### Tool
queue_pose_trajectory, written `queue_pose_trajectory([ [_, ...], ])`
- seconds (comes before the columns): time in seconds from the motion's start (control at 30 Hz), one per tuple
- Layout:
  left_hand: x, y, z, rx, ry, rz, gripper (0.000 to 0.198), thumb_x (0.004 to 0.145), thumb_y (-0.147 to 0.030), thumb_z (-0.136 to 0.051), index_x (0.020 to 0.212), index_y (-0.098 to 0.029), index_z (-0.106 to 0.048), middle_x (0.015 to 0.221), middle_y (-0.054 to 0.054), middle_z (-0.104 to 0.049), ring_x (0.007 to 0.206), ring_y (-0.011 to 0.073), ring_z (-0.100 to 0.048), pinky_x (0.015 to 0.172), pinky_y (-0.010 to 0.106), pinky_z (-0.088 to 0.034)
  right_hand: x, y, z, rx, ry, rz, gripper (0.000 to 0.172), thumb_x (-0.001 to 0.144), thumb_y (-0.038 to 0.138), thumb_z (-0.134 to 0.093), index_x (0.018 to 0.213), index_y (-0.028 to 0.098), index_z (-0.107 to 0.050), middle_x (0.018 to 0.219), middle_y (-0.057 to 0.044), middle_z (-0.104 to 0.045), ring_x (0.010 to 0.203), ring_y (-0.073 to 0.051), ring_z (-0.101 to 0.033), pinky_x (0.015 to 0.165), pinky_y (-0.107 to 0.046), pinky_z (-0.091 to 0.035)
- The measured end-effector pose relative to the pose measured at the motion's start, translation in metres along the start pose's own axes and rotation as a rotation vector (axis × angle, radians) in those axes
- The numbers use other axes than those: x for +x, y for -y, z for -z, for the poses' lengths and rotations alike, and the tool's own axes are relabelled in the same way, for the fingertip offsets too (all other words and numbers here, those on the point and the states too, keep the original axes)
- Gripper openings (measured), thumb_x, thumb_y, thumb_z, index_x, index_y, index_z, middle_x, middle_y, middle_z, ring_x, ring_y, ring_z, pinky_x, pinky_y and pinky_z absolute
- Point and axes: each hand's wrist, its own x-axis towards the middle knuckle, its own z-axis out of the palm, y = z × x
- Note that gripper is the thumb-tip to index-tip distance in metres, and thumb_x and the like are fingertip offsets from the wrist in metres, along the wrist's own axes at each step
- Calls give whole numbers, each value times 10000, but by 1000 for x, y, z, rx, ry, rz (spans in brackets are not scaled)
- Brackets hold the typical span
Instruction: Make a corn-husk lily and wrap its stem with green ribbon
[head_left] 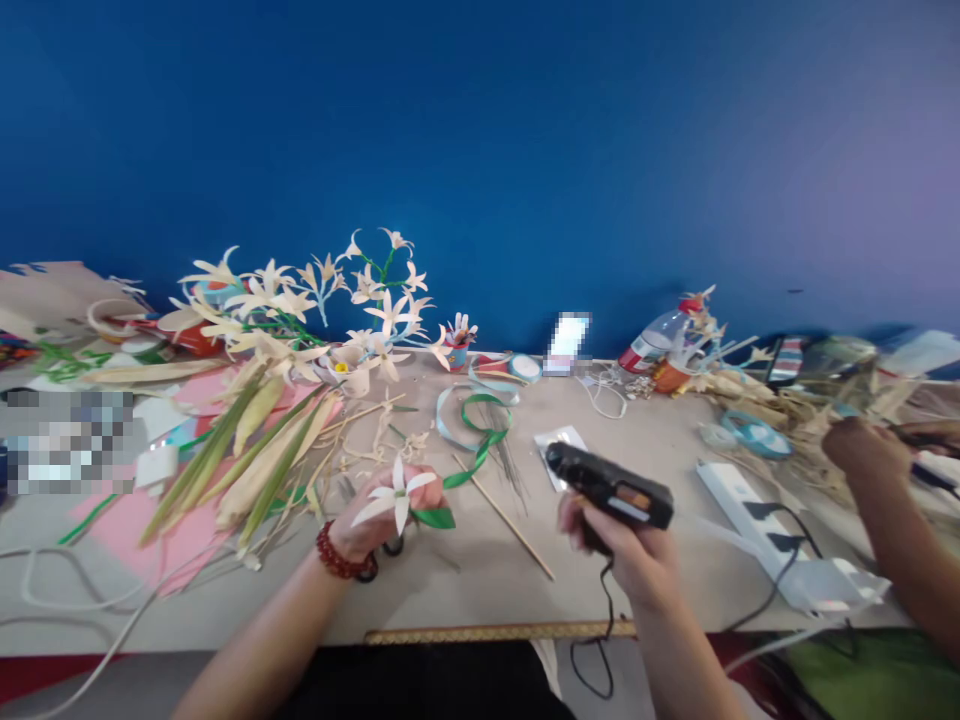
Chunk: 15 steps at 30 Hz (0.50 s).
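From the head camera, a person at a cluttered table (495, 602) holds a white flower (400, 498) in the left hand (375, 508) and a black glue gun (611, 487) in the right hand (639, 556). The left hand's fingers are curled closed around the flower, its pale bloom turned toward the camera in front of the knuckles and a green leaf (435, 518) jutting out beside it; the exact pinch is hidden behind the petals. A green ribbon (489, 440) runs up to the same fingers, near a slim wooden stick (517, 535) lying on the table. The right hand is wrapped around the glue gun's handle, the nozzle angled toward the left, the cord (609, 600) hanging below. The flower should prove very light, its thin petals springy but easily creased or torn, so the safest hold is probably low, at the base beneath the bloom, clear of petals and leaf. The glue gun looks rigid, smooth and the heavier of the 2, best held by its handle; its tip may be hot. At far right, a co-worker's hand (855, 450) is at work beside a heap of dry husks (806, 415).
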Motion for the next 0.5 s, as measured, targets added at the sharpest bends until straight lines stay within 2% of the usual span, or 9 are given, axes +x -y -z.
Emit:
queue_pose_trajectory([
  [0.1,2,-2,-2,-48,-5,37,293,658,-374,-817,708,-156,-629,729,23,-544,704,158,-498,687,294,-405,5,-28,23,-411,-344,-24,311,884,485,-527,848,183,-597,719,-64,-646,577,-189,-588,517,-291,-462],
  [0.17,3,-4,-4,-64,-63,85,239,683,-315,-814,753,-151,-654,765,26,-572,724,151,-519,695,277,-410,5,-49,35,-757,-416,-107,318,860,492,-550,981,199,-585,780,-69,-669,645,-231,-628,542,-306,-448],
  [0.27,5,-8,-10,-108,-144,135,192,686,-243,-820,766,-147,-674,781,22,-598,739,142,-545,699,257,-431,1,-79,46,-1035,-335,-156,306,855,410,-521,1081,206,-552,906,-96,-695,776,-280,-666,576,-321,-449],
  [0.37,7,-11,-14,-136,-188,163,186,677,-210,-827,784,-134,-695,796,27,-624,756,143,-571,711,253,-461,-3,-102,51,-1110,-232,-64,295,829,314,-512,1097,193,-527,1010,-118,-681,910,-290,-652,679,-352,-475],
  [0.5,8,-9,-15,-142,-264,172,176,680,-173,-822,809,-141,-707,839,33,-666,775,150,-610,749,263,-481,-3,-116,50,-1196,-147,-1,273,838,288,-511,1088,179,-523,1010,-124,-659,912,-286,-628,733,-365,-458],
])
